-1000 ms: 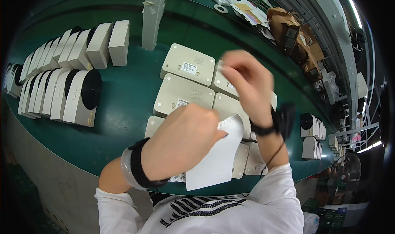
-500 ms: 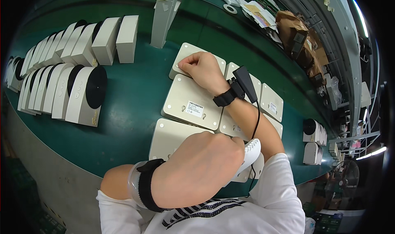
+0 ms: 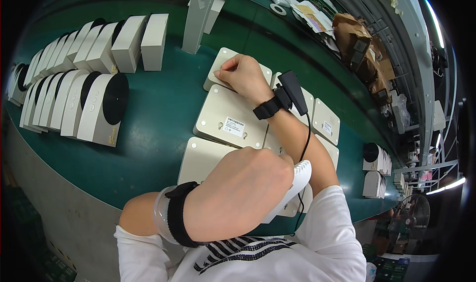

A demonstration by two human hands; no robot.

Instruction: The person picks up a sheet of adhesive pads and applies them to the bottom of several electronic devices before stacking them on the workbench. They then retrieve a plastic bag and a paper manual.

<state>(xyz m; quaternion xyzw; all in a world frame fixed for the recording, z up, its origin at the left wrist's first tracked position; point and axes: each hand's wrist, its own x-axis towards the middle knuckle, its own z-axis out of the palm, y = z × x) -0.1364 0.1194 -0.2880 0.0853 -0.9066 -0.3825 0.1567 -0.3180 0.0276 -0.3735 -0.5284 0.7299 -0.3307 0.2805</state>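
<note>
**Hand positions at the panel row**

The fingers point(image 3: 224, 71) of the right hand point(image 3: 245, 76) are curled together and press down on the far beige panel point(image 3: 220, 63), near its middle; nothing is pinched between them. A black strap with a small black device point(image 3: 290, 91) sits on that wrist, and a cable runs from it along the forearm.

The left hand point(image 3: 238, 195) is closed around a white ribbed sheet point(image 3: 295, 185), apparently a label backing; its fingers are hidden behind the back of the hand, so their exact grip cannot be told. A black band point(image 3: 176, 220) circles the left wrist.

Between the two hands lies a second beige panel point(image 3: 230, 118) bearing a white label point(image 3: 234, 126). More panels lie beside it on the green worktop point(image 3: 148, 113). Upright white units with black round faces point(image 3: 99, 108) stand in rows at the left.
</note>
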